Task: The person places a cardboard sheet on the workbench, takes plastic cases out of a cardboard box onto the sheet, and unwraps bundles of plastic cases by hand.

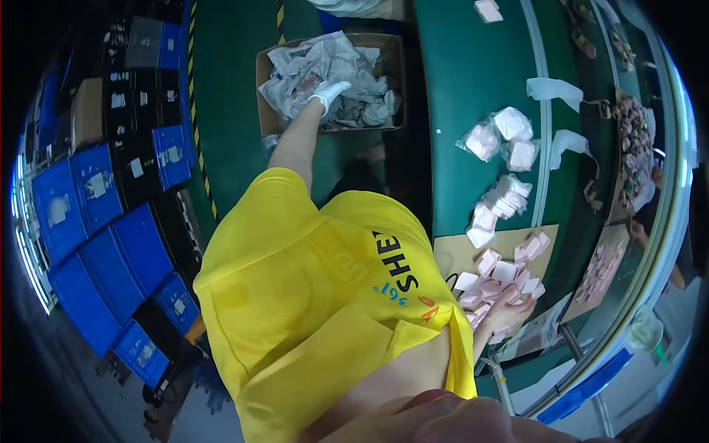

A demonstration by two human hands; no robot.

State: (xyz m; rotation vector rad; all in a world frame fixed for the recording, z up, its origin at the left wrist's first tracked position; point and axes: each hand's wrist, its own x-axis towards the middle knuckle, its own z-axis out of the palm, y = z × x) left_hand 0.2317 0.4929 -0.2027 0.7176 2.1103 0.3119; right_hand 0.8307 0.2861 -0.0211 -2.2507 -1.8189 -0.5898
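My left hand [330, 92], in a white glove, reaches into a cardboard box [399, 81] on the green floor. It rests on crumpled whitish plastic bags [321, 59] that fill the box, its fingers stretched out. On the right, my right hand [513, 311] curls over a heap of small pale-pink cases [489, 289] and is closed around some of them; part of its grip is hidden. The heap lies on a cardboard sheet [452, 249] on the green table. A row of stacked pink cases [505, 196] lies beyond the sheet.
Several clear-bagged packs [481, 142] lie farther up the green table [465, 66]. White strips [554, 90] hang at its far side. Blue bins [96, 184] are stacked on the left behind a yellow-black floor line [198, 140]. Another person's arm [636, 230] shows at the far right.
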